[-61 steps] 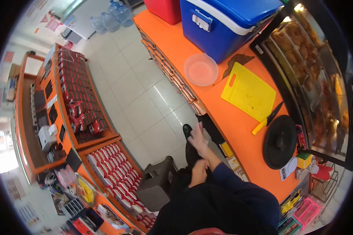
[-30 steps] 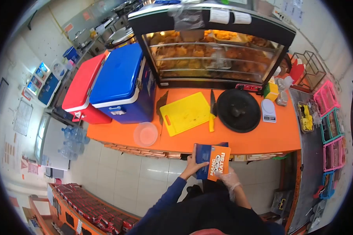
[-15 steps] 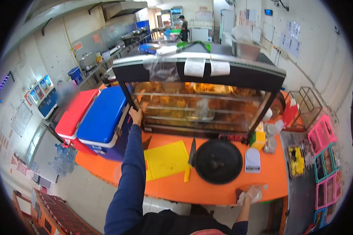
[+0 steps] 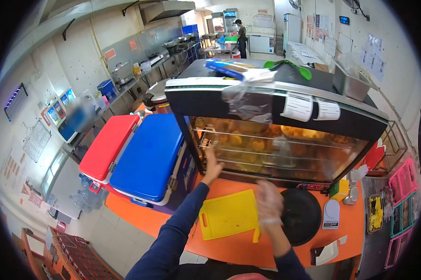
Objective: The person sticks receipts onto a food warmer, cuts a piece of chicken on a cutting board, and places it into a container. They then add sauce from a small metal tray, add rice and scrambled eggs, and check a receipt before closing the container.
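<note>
Warmer case (image 4: 275, 154) on the orange counter (image 4: 238, 249); both hands are at its glass front.
Left hand (image 4: 213, 165): fingers stretched upward, flat on the glass at the case's left edge, gripping nothing. Right hand (image 4: 269, 205): gloved, blurred, raised before the lower glass, fingers loosely spread, empty; cannot tell whether it touches the glass. Yellow board (image 4: 228, 214) and black lid (image 4: 300, 215) lie below it. Blue cooler (image 4: 147, 156) stands just left of the case.

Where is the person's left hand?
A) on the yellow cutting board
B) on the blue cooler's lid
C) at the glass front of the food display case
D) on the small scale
C: the left hand is at the left edge of the display case glass, above the yellow cutting board.
</note>
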Demonstrator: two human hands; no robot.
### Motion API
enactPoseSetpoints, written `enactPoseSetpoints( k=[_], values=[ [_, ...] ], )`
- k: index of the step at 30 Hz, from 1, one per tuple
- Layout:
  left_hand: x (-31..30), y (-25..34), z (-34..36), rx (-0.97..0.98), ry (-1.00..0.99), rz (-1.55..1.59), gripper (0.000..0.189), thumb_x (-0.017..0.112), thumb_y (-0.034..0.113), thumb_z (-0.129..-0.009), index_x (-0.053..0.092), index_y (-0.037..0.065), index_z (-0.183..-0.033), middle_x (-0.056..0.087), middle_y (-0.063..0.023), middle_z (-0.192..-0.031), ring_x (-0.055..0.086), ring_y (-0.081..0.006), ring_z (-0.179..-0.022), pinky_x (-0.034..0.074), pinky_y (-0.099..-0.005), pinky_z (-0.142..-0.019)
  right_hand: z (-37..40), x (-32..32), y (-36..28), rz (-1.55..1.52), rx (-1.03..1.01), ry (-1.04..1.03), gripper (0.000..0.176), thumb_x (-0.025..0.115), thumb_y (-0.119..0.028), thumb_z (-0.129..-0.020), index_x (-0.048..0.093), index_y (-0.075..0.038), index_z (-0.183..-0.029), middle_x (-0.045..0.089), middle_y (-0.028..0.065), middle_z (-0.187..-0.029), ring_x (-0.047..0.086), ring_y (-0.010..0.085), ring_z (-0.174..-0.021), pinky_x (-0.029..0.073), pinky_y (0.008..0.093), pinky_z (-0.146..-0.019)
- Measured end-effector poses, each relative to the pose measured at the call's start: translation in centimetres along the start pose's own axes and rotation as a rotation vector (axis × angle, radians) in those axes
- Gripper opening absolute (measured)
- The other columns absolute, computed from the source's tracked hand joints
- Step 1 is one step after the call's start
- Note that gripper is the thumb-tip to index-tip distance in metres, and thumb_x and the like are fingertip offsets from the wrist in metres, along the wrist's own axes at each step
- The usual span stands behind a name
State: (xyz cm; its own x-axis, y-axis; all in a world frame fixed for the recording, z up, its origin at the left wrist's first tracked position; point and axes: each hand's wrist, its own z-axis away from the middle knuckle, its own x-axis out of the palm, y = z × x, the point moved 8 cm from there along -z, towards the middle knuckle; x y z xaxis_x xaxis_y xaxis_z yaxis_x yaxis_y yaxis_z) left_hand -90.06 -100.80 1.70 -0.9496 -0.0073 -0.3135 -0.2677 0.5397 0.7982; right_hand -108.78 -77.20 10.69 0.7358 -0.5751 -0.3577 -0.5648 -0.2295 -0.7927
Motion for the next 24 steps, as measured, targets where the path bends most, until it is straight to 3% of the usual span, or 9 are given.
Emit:
enactPoseSetpoints(
  k=[2,3,6,7,8,12,16,20,24],
  values=[
    [1.5,1.4,0.6,0.129,-0.299,0.287,0.081,0.068,0.010,-0.068,0.029,0.000,-0.139,0.032,-0.0188,-0.138,0.033,-0.0338,-0.131,0.026,-0.0415,-0.110,-3.7,8.6,-8.6,0.249,-0.468,-0.101,0.028,0.060,-0.011,-0.082,0.061,-0.007,-0.110,0.060,0.0153,-0.100,0.059,0.0328,-0.089,0.049,0.0383,-0.075],
    [2.3,-0.7,2.4,0.018,-0.417,0.384,0.077,0.068,0.013,-0.072,0.031,0.001,-0.139,0.033,-0.0195,-0.139,0.032,-0.0345,-0.132,0.025,-0.0407,-0.111,-5.4,12.6,-10.5,0.341,-0.547,-0.112,0.033,0.061,-0.014,-0.079,0.061,-0.005,-0.110,0.059,0.0164,-0.102,0.058,0.0322,-0.093,0.049,0.0396,-0.075],
    [2.1,-3.0,6.0,-0.048,-0.580,0.297,0.065,0.064,0.017,-0.083,0.033,0.001,-0.139,0.036,-0.0223,-0.140,0.032,-0.0376,-0.133,0.024,-0.0407,-0.112,-14.2,22.3,-10.5,0.735,-0.451,0.033,0.032,0.060,-0.016,-0.079,0.061,-0.001,-0.107,0.059,0.0163,-0.103,0.057,0.0285,-0.097,0.050,0.0396,-0.075],
    [-0.2,1.2,6.6,0.261,-0.466,0.079,0.062,0.062,0.017,-0.087,0.033,0.000,-0.139,0.037,-0.0232,-0.139,0.033,-0.0387,-0.132,0.024,-0.0416,-0.112,-16.4,23.9,-10.3,0.885,-0.430,0.065,0.031,0.060,-0.018,-0.080,0.061,0.001,-0.105,0.059,0.0160,-0.104,0.057,0.0272,-0.098,0.050,0.0394,-0.075],
    [-0.1,-1.4,9.4,0.114,-0.581,0.061,0.057,0.059,0.015,-0.089,0.036,0.001,-0.138,0.039,-0.0221,-0.138,0.034,-0.0384,-0.132,0.025,-0.0420,-0.111,-18.3,25.4,-9.2,0.893,-0.408,0.078,0.031,0.060,-0.018,-0.080,0.061,0.001,-0.105,0.059,0.0160,-0.104,0.057,0.0272,-0.098,0.050,0.0394,-0.075],
    [-3.5,-2.0,19.7,-0.114,-0.832,0.277,0.039,0.053,0.014,-0.094,0.047,0.005,-0.132,0.048,-0.0160,-0.130,0.047,-0.0310,-0.121,0.037,-0.0379,-0.102,-24.8,29.6,-2.7,0.722,-0.045,-0.387,0.043,0.063,-0.013,-0.081,0.053,0.000,-0.120,0.058,0.0112,-0.117,0.057,0.0243,-0.106,0.046,0.0393,-0.085],
    [-5.9,-6.1,29.7,-0.635,-0.904,0.501,0.038,0.052,0.021,-0.097,0.048,0.009,-0.132,0.051,-0.0124,-0.129,0.050,-0.0260,-0.118,0.039,-0.0358,-0.101,-29.2,29.2,-1.4,0.519,0.123,-0.341,0.043,0.064,-0.014,-0.081,0.053,-0.001,-0.120,0.059,0.0108,-0.117,0.057,0.0237,-0.106,0.046,0.0395,-0.085],
    [-8.2,-6.8,32.5,-0.847,-0.875,0.638,0.036,0.051,0.023,-0.098,0.050,0.010,-0.131,0.053,-0.0098,-0.125,0.051,-0.0216,-0.116,0.041,-0.0333,-0.096,-30.0,28.5,0.3,0.134,0.320,-0.241,0.044,0.065,-0.014,-0.081,0.053,-0.001,-0.121,0.059,0.0104,-0.117,0.057,0.0231,-0.105,0.046,0.0397,-0.085],
    [-9.9,-5.4,27.7,-0.786,-0.817,0.498,0.034,0.049,0.023,-0.099,0.051,0.004,-0.127,0.057,-0.0100,-0.116,0.057,-0.0183,-0.105,0.043,-0.0300,-0.091,-29.3,28.4,1.1,-0.350,0.503,-0.128,0.044,0.066,-0.015,-0.081,0.053,-0.001,-0.121,0.059,0.0100,-0.116,0.057,0.0225,-0.105,0.046,0.0399,-0.085]
  ],
)
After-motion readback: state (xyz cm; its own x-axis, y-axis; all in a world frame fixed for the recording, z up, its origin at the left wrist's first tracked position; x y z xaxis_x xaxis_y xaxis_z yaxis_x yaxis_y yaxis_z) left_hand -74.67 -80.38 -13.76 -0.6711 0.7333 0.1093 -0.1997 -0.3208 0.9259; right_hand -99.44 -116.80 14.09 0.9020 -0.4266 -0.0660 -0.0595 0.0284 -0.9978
